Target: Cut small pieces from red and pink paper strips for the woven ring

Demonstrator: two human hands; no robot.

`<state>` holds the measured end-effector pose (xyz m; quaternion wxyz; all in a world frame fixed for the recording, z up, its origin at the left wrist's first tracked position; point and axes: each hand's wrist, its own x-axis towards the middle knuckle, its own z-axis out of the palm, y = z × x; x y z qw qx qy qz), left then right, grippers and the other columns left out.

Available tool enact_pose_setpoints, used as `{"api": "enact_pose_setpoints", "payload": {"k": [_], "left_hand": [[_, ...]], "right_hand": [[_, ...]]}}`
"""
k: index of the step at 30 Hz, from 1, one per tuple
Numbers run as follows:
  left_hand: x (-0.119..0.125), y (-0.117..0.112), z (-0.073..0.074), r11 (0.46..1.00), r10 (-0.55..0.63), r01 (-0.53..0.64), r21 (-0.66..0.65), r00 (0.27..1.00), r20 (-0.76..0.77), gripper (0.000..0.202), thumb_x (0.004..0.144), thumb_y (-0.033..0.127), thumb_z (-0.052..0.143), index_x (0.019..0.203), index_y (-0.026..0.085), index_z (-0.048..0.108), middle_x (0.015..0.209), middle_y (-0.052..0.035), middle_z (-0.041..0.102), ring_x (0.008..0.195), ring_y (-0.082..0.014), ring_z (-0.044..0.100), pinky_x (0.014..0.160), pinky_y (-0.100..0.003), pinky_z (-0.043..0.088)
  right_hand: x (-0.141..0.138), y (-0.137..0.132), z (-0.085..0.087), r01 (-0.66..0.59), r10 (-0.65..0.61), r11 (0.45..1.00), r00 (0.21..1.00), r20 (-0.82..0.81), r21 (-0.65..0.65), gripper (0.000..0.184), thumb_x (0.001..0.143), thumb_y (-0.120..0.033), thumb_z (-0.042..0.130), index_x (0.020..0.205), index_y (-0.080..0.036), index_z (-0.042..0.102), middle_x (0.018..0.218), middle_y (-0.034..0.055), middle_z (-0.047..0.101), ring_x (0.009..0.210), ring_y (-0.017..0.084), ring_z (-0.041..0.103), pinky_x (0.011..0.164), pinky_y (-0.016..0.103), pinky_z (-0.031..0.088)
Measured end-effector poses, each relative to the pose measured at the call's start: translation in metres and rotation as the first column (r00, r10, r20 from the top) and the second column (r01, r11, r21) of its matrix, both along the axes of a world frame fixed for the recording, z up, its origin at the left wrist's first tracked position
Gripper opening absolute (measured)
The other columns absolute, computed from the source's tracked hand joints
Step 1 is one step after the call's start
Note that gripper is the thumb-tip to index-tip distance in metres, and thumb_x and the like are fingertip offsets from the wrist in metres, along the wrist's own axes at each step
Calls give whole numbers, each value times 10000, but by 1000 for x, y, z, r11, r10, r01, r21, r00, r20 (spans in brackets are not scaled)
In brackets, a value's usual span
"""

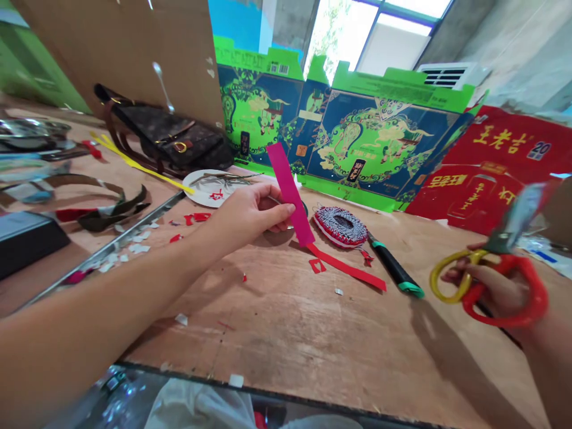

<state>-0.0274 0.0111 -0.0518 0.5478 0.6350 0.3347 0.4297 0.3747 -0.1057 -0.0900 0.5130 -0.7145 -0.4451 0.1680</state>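
Observation:
My left hand (257, 211) pinches a magenta paper strip (290, 193) between thumb and fingers, held upright and tilted above the table. Below it a red paper strip (348, 268) lies on the wood, with a small cut red paper piece (317, 266) beside it. At the right, my right hand (500, 286) has its fingers in the handles of a pair of scissors (507, 298), one handle yellow and the other red. The blades point up and are blurred, so I cannot tell how far apart they are.
A round knitted piece (340, 226) and a black-and-green handled tool (397, 268) lie past the strips. A white plate (203, 189), dark handbag (179, 140) and white scraps (134, 247) are leftward. Green-blue cardboard (357, 137) and a red box (487, 173) stand behind.

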Motion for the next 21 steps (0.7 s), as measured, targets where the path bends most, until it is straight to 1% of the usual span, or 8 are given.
{"api": "enact_pose_setpoints", "payload": {"k": [2, 3, 6, 8, 10, 12, 17, 21], "left_hand": [[1, -3, 3, 999, 4, -3, -38, 1000, 15, 139, 770, 217, 756, 837, 160, 649, 687, -11, 740, 620, -123, 688, 614, -228, 564], [1, -5, 4, 998, 9, -7, -61, 1000, 22, 141, 767, 212, 757, 848, 156, 656, 696, -15, 745, 627, -126, 693, 621, -231, 569], [2, -11, 9, 993, 24, -17, -116, 998, 60, 150, 760, 208, 753, 869, 148, 669, 705, -23, 756, 637, -133, 705, 634, -232, 580], [3, -14, 12, 990, 31, -19, -137, 996, 84, 155, 754, 214, 749, 868, 146, 670, 703, -28, 758, 641, -138, 711, 634, -231, 582], [2, -15, 13, 990, 37, -22, -142, 994, 100, 166, 745, 227, 752, 864, 148, 667, 713, -30, 759, 644, -142, 711, 636, -235, 584], [1, -15, 13, 991, 34, -20, -133, 994, 101, 197, 733, 250, 768, 868, 149, 666, 734, -34, 761, 654, -146, 711, 651, -244, 586], [1, -16, 7, 997, -26, 30, -64, 998, 57, 250, 737, 291, 779, 917, 155, 672, 800, -39, 767, 719, -179, 730, 703, -298, 603], [9, -21, -1, 995, -90, 91, -34, 996, 16, 170, 764, 238, 738, 908, 173, 674, 832, -25, 765, 760, -172, 730, 695, -277, 594]], "right_hand": [[-37, 2, 20, -52, 80, 995, 936, -343, 89, 284, 682, -239, 748, 909, -305, 591, 761, 50, 635, 707, 242, 698, 620, 386, 545], [-60, 4, 30, -110, 143, 988, 905, -401, 104, 311, 678, -268, 782, 944, -292, 622, 789, 62, 650, 740, 253, 705, 633, 392, 562], [-126, 12, 53, -324, 360, 933, 819, -447, 158, 406, 620, -380, 866, 940, -251, 653, 844, 77, 686, 799, 280, 718, 686, 422, 605], [-158, 22, 56, -534, 563, 822, 713, -419, 197, 441, 661, -423, 843, 1016, -245, 651, 980, 87, 696, 937, 284, 707, 781, 416, 609], [-176, 33, 48, -619, 659, 749, 660, -361, 236, 423, 729, -431, 805, 1062, -235, 634, 964, 65, 675, 929, 238, 694, 785, 354, 601], [-183, 41, 33, -636, 695, 719, 646, -315, 280, 412, 810, -407, 757, 1158, -275, 581, 964, 32, 646, 845, 200, 686, 757, 349, 599], [-185, 39, -6, -618, 686, 726, 676, -269, 301, 345, 903, -382, 685, 1201, -330, 521, 995, 18, 635, 827, 170, 659, 738, 310, 585], [-194, 24, -13, -647, 717, 697, 621, -316, 310, 373, 894, -317, 708, 1209, -306, 508, 1040, 13, 648, 889, 159, 675, 814, 306, 582]]}}
